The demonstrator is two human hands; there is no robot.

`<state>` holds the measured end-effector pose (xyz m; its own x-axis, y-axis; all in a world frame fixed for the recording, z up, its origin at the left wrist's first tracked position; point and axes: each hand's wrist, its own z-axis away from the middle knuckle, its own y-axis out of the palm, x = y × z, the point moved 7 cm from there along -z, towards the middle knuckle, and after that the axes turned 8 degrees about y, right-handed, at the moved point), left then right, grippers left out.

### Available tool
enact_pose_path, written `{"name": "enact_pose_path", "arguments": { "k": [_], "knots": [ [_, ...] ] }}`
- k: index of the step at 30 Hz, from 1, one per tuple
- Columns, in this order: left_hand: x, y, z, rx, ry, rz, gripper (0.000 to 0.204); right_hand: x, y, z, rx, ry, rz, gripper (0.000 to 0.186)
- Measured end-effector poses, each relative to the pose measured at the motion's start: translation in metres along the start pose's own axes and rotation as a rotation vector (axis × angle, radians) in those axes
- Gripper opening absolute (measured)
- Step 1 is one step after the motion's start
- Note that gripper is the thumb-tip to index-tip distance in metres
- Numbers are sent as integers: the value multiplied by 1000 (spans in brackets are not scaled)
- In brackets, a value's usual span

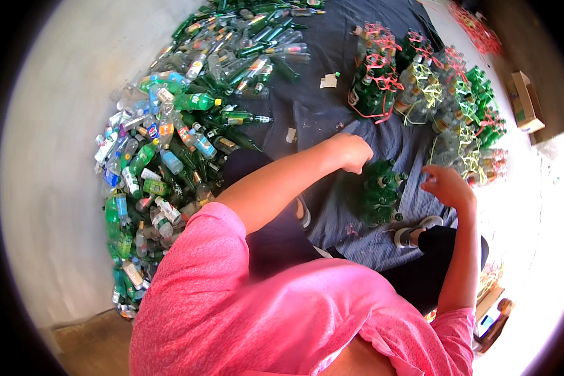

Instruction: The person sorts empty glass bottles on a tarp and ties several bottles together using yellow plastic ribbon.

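Green glass bottles (pixel 379 194), standing upright in a tight cluster on the blue-grey cloth (pixel 332 113), sit between the person's two hands in the head view. The left hand (pixel 351 152) hovers just above the cluster's near-left edge, fingers curled into a loose fist; whether they pinch anything cannot be told. The right hand (pixel 448 187) hangs just to the right of the cluster, fingers half bent and slightly spread, apart from the bottles and holding nothing visible. Judging by the tied bundles (pixel 420 94) farther right, bound in red and yellow string, the step in hand looks like gathering this cluster for binding; the next move would call for closing both hands around it. A heap of loose plastic bottles (pixel 169 156) lies far left. A grey shoe (pixel 413 230) rests near the cluster.
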<state>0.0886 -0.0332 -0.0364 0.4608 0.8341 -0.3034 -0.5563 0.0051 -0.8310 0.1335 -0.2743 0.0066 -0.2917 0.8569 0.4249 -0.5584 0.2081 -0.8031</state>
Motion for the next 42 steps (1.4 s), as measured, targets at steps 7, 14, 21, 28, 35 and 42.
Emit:
{"name": "enact_pose_path", "arguments": {
  "k": [7, 14, 21, 28, 35, 42],
  "knots": [
    [6, 7, -3, 35, -26, -2, 39, 5, 4, -1, 20, 18, 21, 46],
    [9, 8, -6, -18, -8, -26, 33, 11, 0, 4, 75, 93, -5, 51],
    [19, -17, -14, -90, -70, -40, 28, -50, -38, 7, 240, 168, -438, 50],
    [41, -25, -35, -85, -143, 0, 36, -190, -73, -31, -340, 202, -556, 39],
    [45, -34, -66, -94, -132, 44, 40, -233, 5, -25, 254, 600, -690, 39],
    [55, -51, -80, -97, -125, 84, 40, -252, 0, -20, 181, 703, -664, 34]
  ]
}}
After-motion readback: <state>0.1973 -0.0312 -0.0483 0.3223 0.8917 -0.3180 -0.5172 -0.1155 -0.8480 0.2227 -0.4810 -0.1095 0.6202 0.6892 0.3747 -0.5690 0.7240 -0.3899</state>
